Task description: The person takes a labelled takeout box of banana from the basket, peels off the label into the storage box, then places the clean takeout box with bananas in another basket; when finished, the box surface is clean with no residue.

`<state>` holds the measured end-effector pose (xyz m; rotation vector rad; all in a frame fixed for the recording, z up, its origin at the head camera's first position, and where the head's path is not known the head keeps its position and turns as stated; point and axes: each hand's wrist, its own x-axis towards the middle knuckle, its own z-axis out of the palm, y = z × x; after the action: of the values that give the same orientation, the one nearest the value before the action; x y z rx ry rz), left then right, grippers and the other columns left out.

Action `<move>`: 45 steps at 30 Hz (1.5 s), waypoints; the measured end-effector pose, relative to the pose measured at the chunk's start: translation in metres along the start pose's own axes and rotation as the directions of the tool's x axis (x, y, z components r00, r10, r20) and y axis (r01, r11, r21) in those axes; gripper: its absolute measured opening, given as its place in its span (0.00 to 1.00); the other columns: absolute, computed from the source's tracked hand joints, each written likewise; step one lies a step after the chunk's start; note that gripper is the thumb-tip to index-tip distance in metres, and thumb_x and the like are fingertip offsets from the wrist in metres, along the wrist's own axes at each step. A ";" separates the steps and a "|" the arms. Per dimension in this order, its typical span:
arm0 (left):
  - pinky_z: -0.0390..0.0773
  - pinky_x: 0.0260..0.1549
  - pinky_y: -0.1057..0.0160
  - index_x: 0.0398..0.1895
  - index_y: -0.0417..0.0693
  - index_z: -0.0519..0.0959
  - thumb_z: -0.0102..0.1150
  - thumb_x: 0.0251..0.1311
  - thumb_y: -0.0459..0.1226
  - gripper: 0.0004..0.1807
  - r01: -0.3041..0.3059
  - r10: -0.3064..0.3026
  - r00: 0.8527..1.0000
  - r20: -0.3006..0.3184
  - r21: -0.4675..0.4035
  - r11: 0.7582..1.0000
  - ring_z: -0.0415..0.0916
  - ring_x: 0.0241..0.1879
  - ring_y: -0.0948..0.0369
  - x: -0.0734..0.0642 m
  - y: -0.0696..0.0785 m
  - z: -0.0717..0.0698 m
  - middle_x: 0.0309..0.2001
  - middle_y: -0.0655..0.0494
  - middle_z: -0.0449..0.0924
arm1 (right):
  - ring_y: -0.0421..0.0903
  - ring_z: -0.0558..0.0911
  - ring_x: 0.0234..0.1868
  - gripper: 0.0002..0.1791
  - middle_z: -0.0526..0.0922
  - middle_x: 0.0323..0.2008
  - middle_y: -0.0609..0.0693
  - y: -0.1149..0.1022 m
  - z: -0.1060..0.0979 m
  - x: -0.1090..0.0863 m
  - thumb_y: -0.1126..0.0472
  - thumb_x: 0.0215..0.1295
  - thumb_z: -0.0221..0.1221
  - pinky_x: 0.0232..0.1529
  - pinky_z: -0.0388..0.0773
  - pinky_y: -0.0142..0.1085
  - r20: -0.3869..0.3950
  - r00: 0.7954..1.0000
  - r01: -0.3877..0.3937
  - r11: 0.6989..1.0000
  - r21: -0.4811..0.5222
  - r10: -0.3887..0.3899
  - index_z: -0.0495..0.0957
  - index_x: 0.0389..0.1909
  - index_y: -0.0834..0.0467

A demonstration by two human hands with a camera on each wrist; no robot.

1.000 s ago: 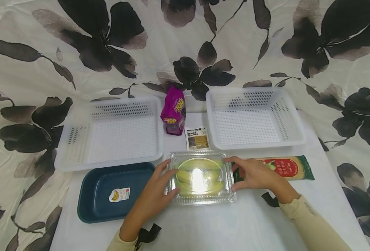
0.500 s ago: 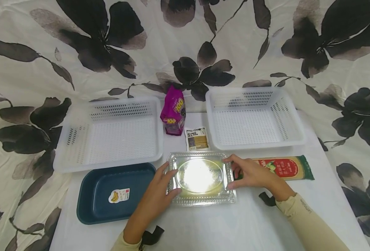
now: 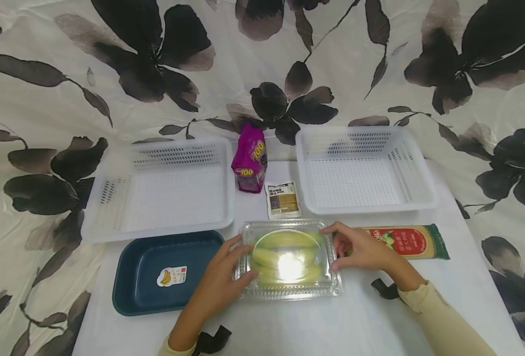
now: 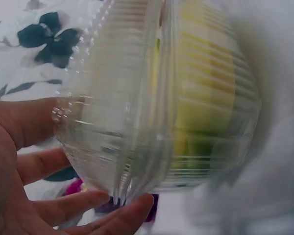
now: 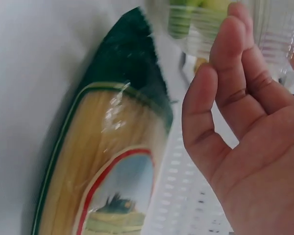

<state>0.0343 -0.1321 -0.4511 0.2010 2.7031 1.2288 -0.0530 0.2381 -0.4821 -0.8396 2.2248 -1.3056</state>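
Note:
A clear plastic clamshell box (image 3: 295, 292) with yellow-green bananas (image 3: 284, 240) inside sits at the front middle of the white table, its lid down. My left hand (image 3: 221, 276) holds its left side, thumb near the front corner and fingers farther back. In the left wrist view those fingers reach round the ribbed end of the box (image 4: 108, 93). At the opposite side my right hand (image 3: 363, 248) grips the edge between thumb and forefinger, the other fingers bent in. Behind this hand lies a pack of spaghetti (image 3: 406, 241), its left end partly hidden.
Left of the box stands a dark blue tray (image 3: 128, 291) with a banana-picture label (image 3: 171, 276) in it. Two white perforated baskets (image 3: 191, 198) (image 3: 364, 185) stand behind. Between them are a purple snack bag (image 3: 250, 158) and a small sachet (image 3: 283, 200).
The box has come slightly nearer to me with both hands still at its sides. The glare on its lid spread, then shrank, and the bananas show clearly again.

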 end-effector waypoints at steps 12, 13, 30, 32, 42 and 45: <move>0.80 0.58 0.66 0.65 0.60 0.77 0.75 0.58 0.41 0.31 -0.227 0.216 0.972 -0.088 -0.141 0.964 0.71 0.70 0.54 -0.026 -0.001 -0.053 0.78 0.58 0.61 | 0.43 0.80 0.30 0.44 0.79 0.30 0.53 -0.035 -0.011 0.011 0.70 0.48 0.77 0.33 0.82 0.39 -0.012 0.986 0.169 0.972 0.164 -0.169 0.70 0.68 0.58; 0.77 0.61 0.68 0.66 0.59 0.77 0.76 0.56 0.38 0.32 -0.247 0.233 0.967 -0.098 -0.157 0.956 0.67 0.73 0.54 -0.026 -0.002 -0.057 0.78 0.58 0.59 | 0.43 0.80 0.31 0.45 0.79 0.31 0.53 -0.039 -0.012 0.015 0.71 0.48 0.77 0.34 0.83 0.39 -0.018 0.986 0.168 0.971 0.170 -0.168 0.69 0.70 0.58; 0.54 0.70 0.79 0.67 0.46 0.76 0.86 0.32 0.29 0.50 -0.271 0.292 0.896 -0.335 0.109 0.956 0.55 0.76 0.36 -0.017 -0.025 -0.131 0.83 0.52 0.44 | 0.46 0.85 0.38 0.39 0.77 0.50 0.57 -0.117 0.028 0.117 0.67 0.63 0.69 0.29 0.87 0.45 -0.227 0.971 0.151 0.938 0.311 -0.081 0.63 0.72 0.52; 0.56 0.70 0.77 0.67 0.48 0.76 0.86 0.31 0.28 0.50 -0.237 0.266 0.893 -0.364 0.123 0.964 0.57 0.75 0.35 -0.017 -0.030 -0.142 0.83 0.54 0.44 | 0.46 0.86 0.38 0.36 0.77 0.53 0.56 -0.125 0.035 0.130 0.66 0.65 0.68 0.30 0.88 0.45 -0.241 0.967 0.149 0.949 0.279 -0.081 0.65 0.71 0.51; 0.59 0.63 0.24 0.78 0.53 0.63 0.82 0.44 0.32 0.55 -0.058 0.075 0.953 -0.295 0.067 0.996 0.39 0.81 0.39 -0.002 -0.069 -0.191 0.84 0.51 0.36 | 0.43 0.83 0.48 0.51 0.64 0.75 0.51 -0.142 0.073 0.186 0.48 0.64 0.70 0.41 0.86 0.35 -0.123 0.990 0.064 0.998 0.002 -0.063 0.51 0.82 0.44; 0.55 0.76 0.50 0.80 0.52 0.60 0.79 0.49 0.29 0.54 -0.039 0.031 0.972 -0.234 -0.030 0.999 0.37 0.83 0.44 0.005 -0.086 -0.203 0.84 0.52 0.36 | 0.44 0.84 0.50 0.54 0.63 0.76 0.53 -0.139 0.083 0.202 0.44 0.63 0.70 0.44 0.86 0.34 -0.115 0.992 0.054 0.997 -0.063 -0.061 0.48 0.83 0.45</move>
<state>-0.0172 -0.3367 -0.3853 0.1066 2.8833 1.3888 -0.1076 -0.0042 -0.4095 -0.8759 2.3567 -1.3526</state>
